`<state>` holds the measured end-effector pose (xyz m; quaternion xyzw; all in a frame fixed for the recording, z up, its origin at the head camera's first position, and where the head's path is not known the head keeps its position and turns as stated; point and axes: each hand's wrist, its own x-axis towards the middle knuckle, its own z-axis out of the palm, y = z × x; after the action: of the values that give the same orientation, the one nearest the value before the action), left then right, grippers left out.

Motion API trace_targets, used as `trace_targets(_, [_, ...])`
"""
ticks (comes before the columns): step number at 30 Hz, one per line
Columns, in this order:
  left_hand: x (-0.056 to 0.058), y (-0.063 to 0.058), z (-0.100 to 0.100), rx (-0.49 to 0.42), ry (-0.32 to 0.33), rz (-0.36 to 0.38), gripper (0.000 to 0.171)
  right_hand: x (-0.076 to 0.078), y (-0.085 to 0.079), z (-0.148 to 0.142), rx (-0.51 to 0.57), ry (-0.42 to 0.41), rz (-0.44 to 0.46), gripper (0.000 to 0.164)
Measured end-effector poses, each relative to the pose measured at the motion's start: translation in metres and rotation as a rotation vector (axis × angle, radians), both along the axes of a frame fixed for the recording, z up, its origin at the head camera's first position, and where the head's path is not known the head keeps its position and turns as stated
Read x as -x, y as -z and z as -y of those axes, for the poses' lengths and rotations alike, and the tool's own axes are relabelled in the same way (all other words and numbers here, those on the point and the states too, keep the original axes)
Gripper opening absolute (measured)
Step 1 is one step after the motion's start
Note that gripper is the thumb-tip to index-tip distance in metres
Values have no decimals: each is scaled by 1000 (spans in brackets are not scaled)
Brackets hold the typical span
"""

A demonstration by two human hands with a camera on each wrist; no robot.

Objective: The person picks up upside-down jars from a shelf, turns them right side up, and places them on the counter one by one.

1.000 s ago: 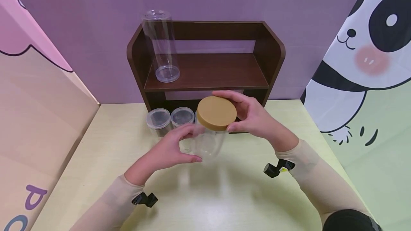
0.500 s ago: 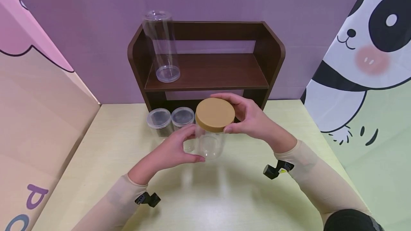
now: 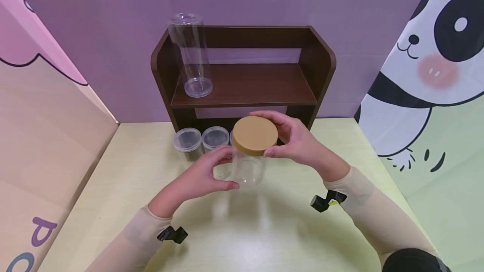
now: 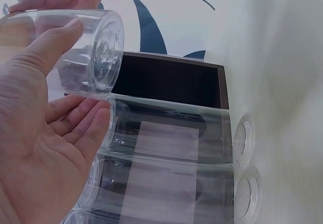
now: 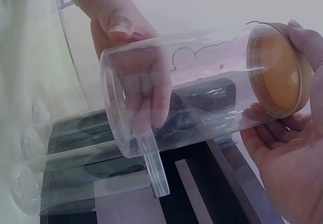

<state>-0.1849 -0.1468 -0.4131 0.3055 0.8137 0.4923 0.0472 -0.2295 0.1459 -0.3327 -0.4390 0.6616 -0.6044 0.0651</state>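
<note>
The right hand (image 3: 296,142) grips the round tan lid (image 3: 255,134) of a clear plastic cylindrical jar (image 3: 249,171) raised above the pale wood-grain bench (image 3: 245,238), while the left hand (image 3: 198,179) spreads wide beside the jar's lower side.

On the pale panel (image 3: 56,137) to my left I saw a purple letter (image 3: 44,223), turned on its side; I could not tell whether it was a P, b or d. Below it, a blue ring (image 3: 31,259), partly cut off, looked like an O. The raised marks (image 4: 103,73) on the base of the clear jar (image 4: 83,57) I held were too faint to read
</note>
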Motion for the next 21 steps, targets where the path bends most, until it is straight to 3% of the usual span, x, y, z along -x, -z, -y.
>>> trace_targets(7, [-2, -4, 5, 6, -10, -26, 79, 3, 4, -7, -8, 18, 14, 94])
trace_targets(12, [-1, -14, 16, -41, -44, -108, 67, 4, 6, -14, -6, 39, 30, 91])
trace_targets(17, [4, -28, 35, -126, -155, -229, 51, 4, 8, -21, -23, 77, 38, 86])
trace_targets(21, [10, -37, 52, -168, -284, -284, 42, 6, 10, -26, -39, 98, 42, 84])
